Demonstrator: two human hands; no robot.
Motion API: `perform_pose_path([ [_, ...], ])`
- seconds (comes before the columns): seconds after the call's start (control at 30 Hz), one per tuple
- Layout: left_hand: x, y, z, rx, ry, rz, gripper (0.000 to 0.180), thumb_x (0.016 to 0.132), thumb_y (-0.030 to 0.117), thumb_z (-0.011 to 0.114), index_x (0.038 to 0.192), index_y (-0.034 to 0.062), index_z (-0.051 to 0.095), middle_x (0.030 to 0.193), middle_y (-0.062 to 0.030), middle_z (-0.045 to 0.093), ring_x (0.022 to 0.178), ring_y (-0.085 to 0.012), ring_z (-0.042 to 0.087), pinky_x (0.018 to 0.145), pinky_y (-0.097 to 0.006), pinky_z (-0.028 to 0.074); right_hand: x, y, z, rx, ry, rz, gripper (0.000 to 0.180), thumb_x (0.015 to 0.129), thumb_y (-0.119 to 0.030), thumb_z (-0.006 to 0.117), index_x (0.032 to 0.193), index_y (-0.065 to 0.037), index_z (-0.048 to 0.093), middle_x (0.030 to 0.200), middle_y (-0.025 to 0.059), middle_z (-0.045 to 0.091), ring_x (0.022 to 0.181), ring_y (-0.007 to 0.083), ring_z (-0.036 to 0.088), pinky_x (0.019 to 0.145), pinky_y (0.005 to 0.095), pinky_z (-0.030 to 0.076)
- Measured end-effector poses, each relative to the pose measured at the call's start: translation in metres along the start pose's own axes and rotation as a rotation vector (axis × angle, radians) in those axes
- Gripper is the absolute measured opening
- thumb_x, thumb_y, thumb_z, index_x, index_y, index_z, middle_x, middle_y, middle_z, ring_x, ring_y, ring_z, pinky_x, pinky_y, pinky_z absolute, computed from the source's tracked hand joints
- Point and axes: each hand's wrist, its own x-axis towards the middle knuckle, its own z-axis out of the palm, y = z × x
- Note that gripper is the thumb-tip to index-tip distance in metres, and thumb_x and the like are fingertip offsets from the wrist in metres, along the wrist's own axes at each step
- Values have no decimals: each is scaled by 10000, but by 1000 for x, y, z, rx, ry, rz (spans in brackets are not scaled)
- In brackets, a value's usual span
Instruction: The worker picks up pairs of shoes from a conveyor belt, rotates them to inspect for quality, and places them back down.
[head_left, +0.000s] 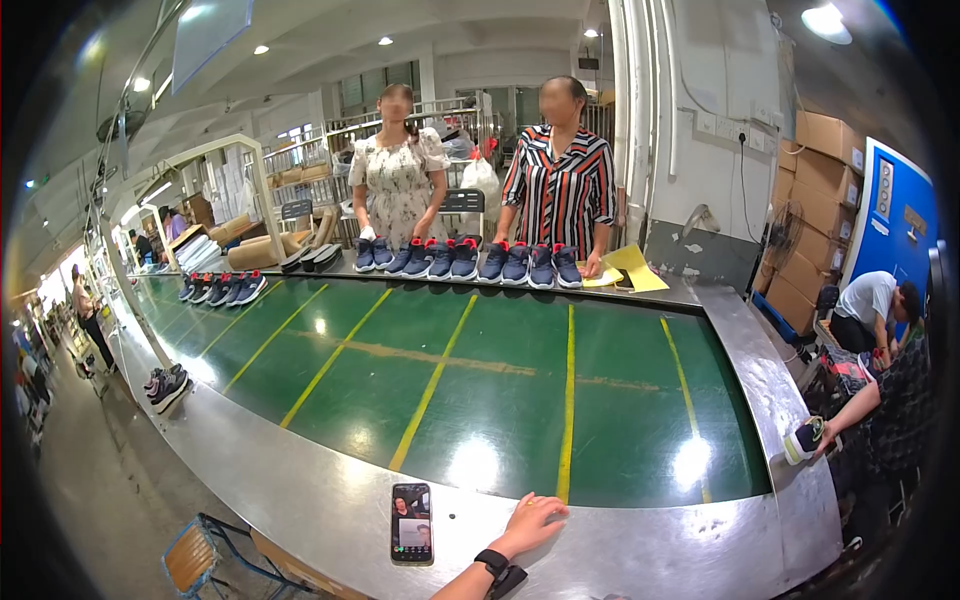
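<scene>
My left hand (530,522) rests flat on the metal rim (640,545) of a green conveyor belt (480,370) marked with yellow lines. It holds nothing and its fingers lie loosely apart. A black watch sits on that wrist. A smartphone (411,523) with a lit screen lies on the rim just left of the hand, not touching it. My right hand is out of sight.
A row of dark blue sneakers (465,260) lines the far edge, with two people standing behind it. More sneakers (222,288) lie at the left, yellow sheets (630,268) at the far right. A seated person holds a shoe (805,440). Cardboard boxes (825,170) are stacked behind.
</scene>
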Motion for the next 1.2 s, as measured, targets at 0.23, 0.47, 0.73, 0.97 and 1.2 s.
perform_pose_path([
  [0.23,1,3,-1,20,13,8,207,823,250,576,1001,144,589,1103,-30,576,1110,-209,497,1075,-470,211,5,-4,-4,-10,30,-26,256,700,-30,567,901,-163,651,669,113,558,576,319,527,516,393,421],
  [0.47,3,3,2,6,-4,-3,203,829,251,572,1003,147,590,1126,-42,571,1120,-215,493,1081,-467,200,4,2,-4,8,44,-12,245,702,-42,587,903,-166,654,664,116,572,571,311,545,513,385,427],
  [0.73,-1,8,-3,-8,10,-22,213,826,262,577,1006,151,599,1145,-38,570,1118,-210,499,1083,-466,192,6,-5,-8,41,55,-34,238,718,-74,619,931,-177,650,629,106,564,541,295,550,491,367,423],
  [0.97,3,6,2,7,-3,-15,205,822,261,580,994,153,604,1141,-40,573,1115,-206,501,1081,-463,195,5,0,-8,46,32,4,240,730,-85,623,936,-205,642,592,78,535,522,284,541,483,362,424],
  [1.2,7,2,0,-29,12,-42,197,802,235,599,979,149,602,1118,-39,586,1095,-214,516,1066,-484,209,15,0,-8,48,13,-2,209,748,-115,622,943,-186,641,632,101,568,564,297,571,511,373,440],
])
